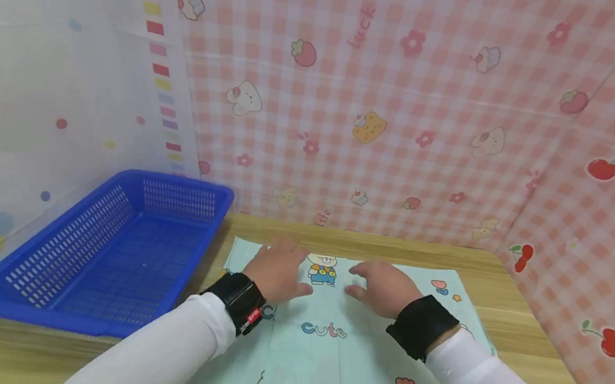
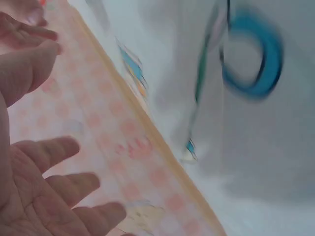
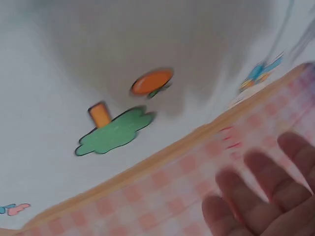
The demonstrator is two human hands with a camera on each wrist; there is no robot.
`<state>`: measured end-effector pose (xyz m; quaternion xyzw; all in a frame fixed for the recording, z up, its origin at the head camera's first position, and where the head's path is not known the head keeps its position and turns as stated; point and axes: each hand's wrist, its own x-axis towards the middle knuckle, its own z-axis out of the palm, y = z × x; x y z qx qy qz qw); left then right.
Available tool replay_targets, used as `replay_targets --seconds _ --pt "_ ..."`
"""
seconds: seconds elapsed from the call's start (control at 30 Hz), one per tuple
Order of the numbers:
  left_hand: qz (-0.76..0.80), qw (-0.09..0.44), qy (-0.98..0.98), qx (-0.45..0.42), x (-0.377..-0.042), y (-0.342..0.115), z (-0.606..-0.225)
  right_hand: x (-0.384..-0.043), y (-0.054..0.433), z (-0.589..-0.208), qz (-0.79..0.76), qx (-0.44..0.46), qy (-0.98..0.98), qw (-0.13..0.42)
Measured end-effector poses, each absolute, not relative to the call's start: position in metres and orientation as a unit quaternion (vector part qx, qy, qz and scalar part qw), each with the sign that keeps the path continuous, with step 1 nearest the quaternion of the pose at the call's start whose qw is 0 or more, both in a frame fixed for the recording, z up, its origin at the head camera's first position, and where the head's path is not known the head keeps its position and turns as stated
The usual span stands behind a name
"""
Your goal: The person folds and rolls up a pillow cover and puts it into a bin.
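White sleeves (image 1: 162, 350) nearest us; mint cloth (image 1: 366, 362) at six o'clock. Our left hand (image 1: 277, 270) over cloth's eleven o'clock, right hand (image 1: 387, 289) over one, fingers loosely extended, holding nothing. Blue basket (image 1: 124, 273) at eight.

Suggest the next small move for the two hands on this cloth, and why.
I'd probably lay the left hand and right hand flat on the pale green cloth and sweep them apart. Both hands are over its far part, holding nothing, and lengthwise creases run down its middle, so smoothing seems the natural step.
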<state>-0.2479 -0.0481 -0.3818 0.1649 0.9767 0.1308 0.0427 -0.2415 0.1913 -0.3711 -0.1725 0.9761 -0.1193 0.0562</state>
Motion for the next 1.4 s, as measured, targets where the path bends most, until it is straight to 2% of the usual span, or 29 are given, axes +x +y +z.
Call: replay_targets --seconds 0.27,0.43,0.6,0.77,1.0,1.2,1.4 --pt "0.101 0.149 0.942 0.285 -0.189 -0.059 -0.384 -0.192 0.181 -0.372 -0.12 -0.283 0.944 0.117" --pt "0.083 0.193 0.918 0.338 -0.17 -0.066 -0.398 -0.171 0.178 -0.385 -0.103 -0.326 0.925 0.168" --pt "0.067 0.192 0.918 0.341 -0.168 -0.072 -0.413 -0.162 0.179 -0.395 -0.069 -0.331 0.923 0.186" --pt "0.071 0.178 0.923 0.333 -0.17 -0.074 -0.415 -0.16 0.181 -0.397 -0.049 -0.337 0.923 0.181" --pt "0.048 0.127 0.917 0.375 -0.159 -0.068 -0.407 -0.144 0.181 -0.397 -0.038 -0.361 0.916 0.17" --pt "0.067 0.173 0.889 0.418 -0.143 -0.06 -0.408 -0.134 0.181 -0.4 -0.047 -0.376 0.903 0.201" --pt "0.069 0.173 0.892 0.413 -0.141 -0.061 -0.417 -0.129 0.181 -0.403 -0.001 -0.394 0.9 0.189"
